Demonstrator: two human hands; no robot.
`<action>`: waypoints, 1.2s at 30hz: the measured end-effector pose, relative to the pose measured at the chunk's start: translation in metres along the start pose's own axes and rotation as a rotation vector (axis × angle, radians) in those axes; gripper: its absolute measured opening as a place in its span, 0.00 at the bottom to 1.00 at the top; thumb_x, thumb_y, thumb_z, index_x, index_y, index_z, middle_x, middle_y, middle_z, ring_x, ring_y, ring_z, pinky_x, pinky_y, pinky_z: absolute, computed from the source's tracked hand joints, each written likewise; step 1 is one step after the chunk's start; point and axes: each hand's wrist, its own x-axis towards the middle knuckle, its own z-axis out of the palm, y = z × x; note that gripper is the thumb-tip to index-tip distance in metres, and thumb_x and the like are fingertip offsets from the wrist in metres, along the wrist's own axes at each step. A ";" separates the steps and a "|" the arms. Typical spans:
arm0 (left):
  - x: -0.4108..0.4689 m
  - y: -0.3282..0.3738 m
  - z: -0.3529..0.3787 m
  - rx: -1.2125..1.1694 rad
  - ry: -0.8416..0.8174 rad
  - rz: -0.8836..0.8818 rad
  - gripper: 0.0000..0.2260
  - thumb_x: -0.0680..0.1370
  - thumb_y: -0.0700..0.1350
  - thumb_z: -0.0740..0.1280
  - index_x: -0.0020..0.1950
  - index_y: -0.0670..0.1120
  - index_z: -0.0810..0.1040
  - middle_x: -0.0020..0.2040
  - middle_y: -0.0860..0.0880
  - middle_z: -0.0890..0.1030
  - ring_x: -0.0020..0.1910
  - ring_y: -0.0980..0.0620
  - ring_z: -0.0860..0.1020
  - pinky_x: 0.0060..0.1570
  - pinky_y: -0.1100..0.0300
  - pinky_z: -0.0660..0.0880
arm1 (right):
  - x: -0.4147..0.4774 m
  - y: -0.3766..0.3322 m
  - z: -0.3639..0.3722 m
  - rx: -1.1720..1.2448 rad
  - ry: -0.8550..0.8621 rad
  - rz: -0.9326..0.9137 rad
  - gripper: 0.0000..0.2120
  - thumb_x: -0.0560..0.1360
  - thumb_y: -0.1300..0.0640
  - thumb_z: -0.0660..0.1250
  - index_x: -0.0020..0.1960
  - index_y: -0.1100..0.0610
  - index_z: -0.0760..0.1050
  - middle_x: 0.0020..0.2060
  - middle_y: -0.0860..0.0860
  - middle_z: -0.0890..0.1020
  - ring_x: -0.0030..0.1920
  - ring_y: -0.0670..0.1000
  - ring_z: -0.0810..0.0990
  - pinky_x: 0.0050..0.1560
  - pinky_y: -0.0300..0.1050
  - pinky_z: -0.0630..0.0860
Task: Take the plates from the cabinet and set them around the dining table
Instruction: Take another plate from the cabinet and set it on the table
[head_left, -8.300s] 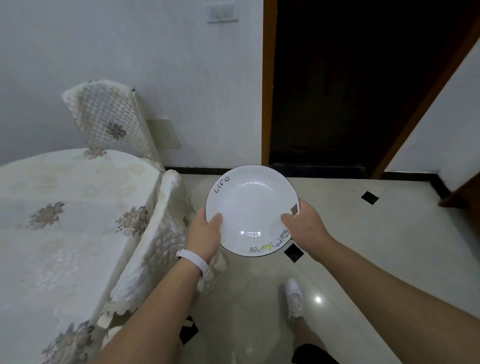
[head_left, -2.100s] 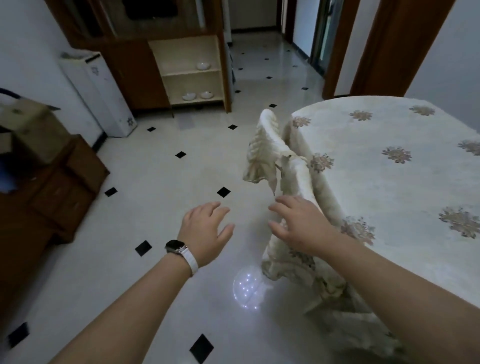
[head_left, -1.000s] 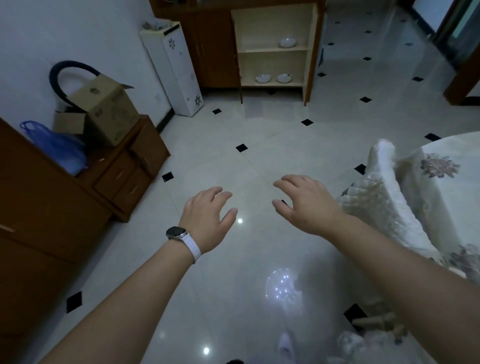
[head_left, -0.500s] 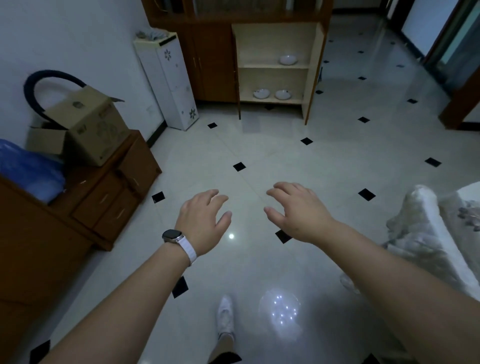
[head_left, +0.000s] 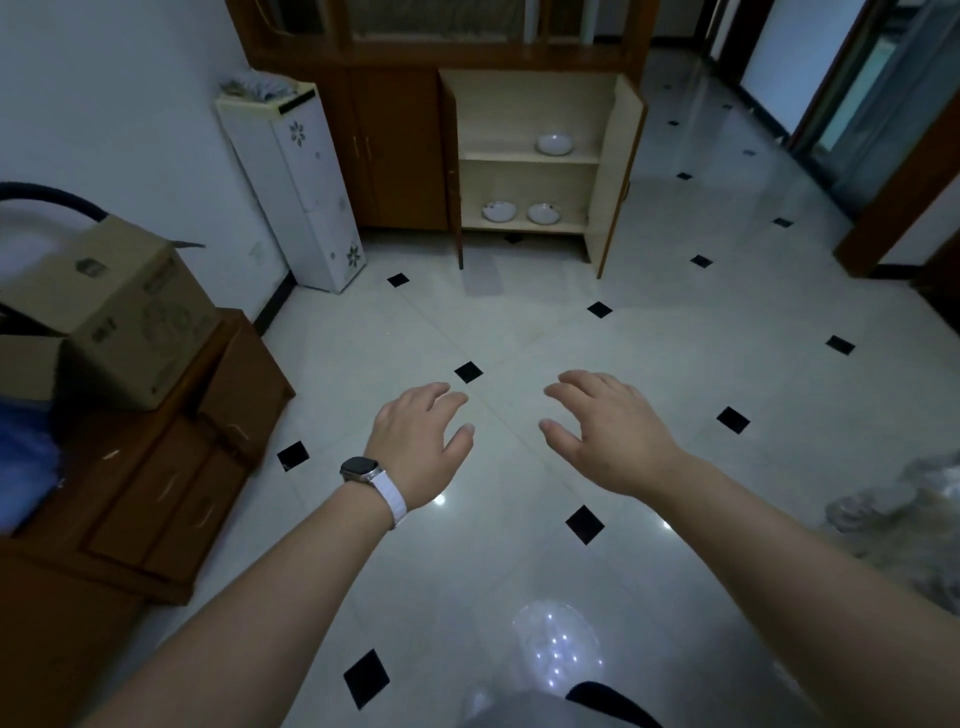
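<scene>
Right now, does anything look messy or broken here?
Nothing looks broken or spilled. The cardboard box sits tilted on the wooden dresser with a flap sticking out. The cabinet doors stand open, but that fits the job: three plates wait inside.

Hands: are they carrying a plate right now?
No, the left hand and the right hand are both open with fingers spread, and they hold nothing.
</scene>
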 end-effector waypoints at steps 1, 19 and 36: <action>0.011 -0.007 -0.001 0.000 0.004 0.014 0.25 0.75 0.58 0.53 0.63 0.47 0.77 0.65 0.44 0.76 0.64 0.43 0.73 0.61 0.47 0.68 | 0.011 0.000 -0.001 -0.004 0.006 0.012 0.23 0.79 0.41 0.58 0.70 0.50 0.69 0.70 0.48 0.71 0.70 0.52 0.67 0.68 0.51 0.62; 0.275 -0.085 0.029 0.062 -0.060 0.036 0.24 0.75 0.58 0.53 0.64 0.49 0.76 0.65 0.46 0.76 0.66 0.46 0.71 0.63 0.49 0.66 | 0.267 0.104 0.018 0.030 -0.032 0.088 0.24 0.79 0.42 0.57 0.71 0.51 0.68 0.71 0.49 0.69 0.70 0.52 0.66 0.68 0.51 0.63; 0.534 -0.137 0.053 0.051 -0.076 0.116 0.26 0.75 0.59 0.52 0.68 0.49 0.73 0.70 0.45 0.73 0.69 0.46 0.68 0.66 0.49 0.66 | 0.502 0.188 0.000 -0.014 -0.032 0.123 0.23 0.79 0.44 0.57 0.71 0.51 0.68 0.71 0.48 0.69 0.71 0.51 0.65 0.68 0.50 0.61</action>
